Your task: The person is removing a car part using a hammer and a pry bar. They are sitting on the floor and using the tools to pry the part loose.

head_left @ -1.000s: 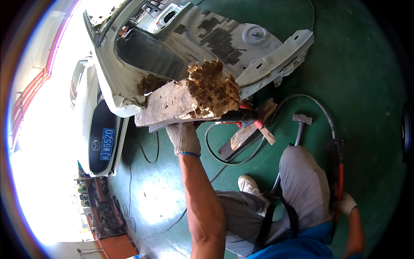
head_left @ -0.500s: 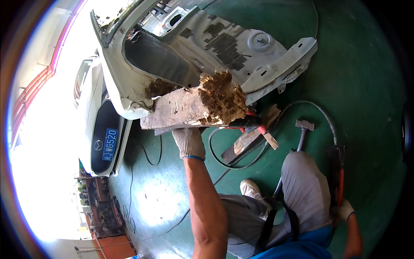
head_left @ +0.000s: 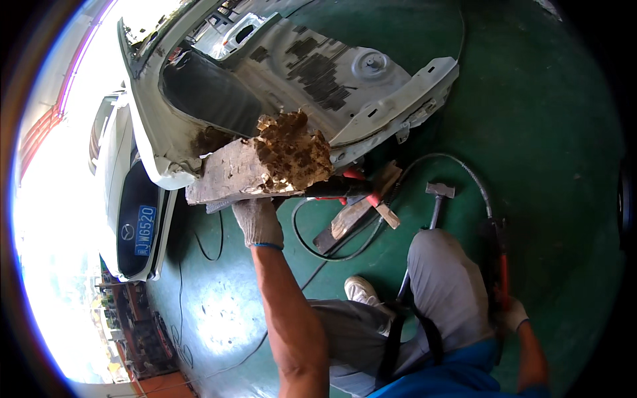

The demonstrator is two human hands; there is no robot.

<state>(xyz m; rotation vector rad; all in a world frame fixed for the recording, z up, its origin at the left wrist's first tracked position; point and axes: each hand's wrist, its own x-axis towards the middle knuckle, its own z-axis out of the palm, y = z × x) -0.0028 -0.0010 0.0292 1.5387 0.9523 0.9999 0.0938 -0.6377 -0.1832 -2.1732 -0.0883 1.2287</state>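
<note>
My left hand [head_left: 259,224], in a pale knitted glove, is closed at the underside of a thick wooden block [head_left: 229,171] with a ragged, splintered end. Its fingertips are hidden behind the block. The block's far end is close to the torn corner of a stripped white car body section [head_left: 162,149]. Just below the block, a black cylindrical tool with red parts [head_left: 355,187] shows in part. Down at my right side, my gloved right hand [head_left: 513,314] is wrapped round the red lever of a hand pump [head_left: 504,275]; a hose [head_left: 474,178] curves away from its far end.
A sledgehammer [head_left: 440,191] stands beside my knee. Splintered wood pieces [head_left: 352,219] lie on the green floor [head_left: 531,132] within the hose loop. A white car [head_left: 136,212] is parked at the left, with thin cables [head_left: 222,245] on the floor near it.
The whole scene has shifted left in the picture as the view turned. Both hands keep their places on the block and the pump lever.
</note>
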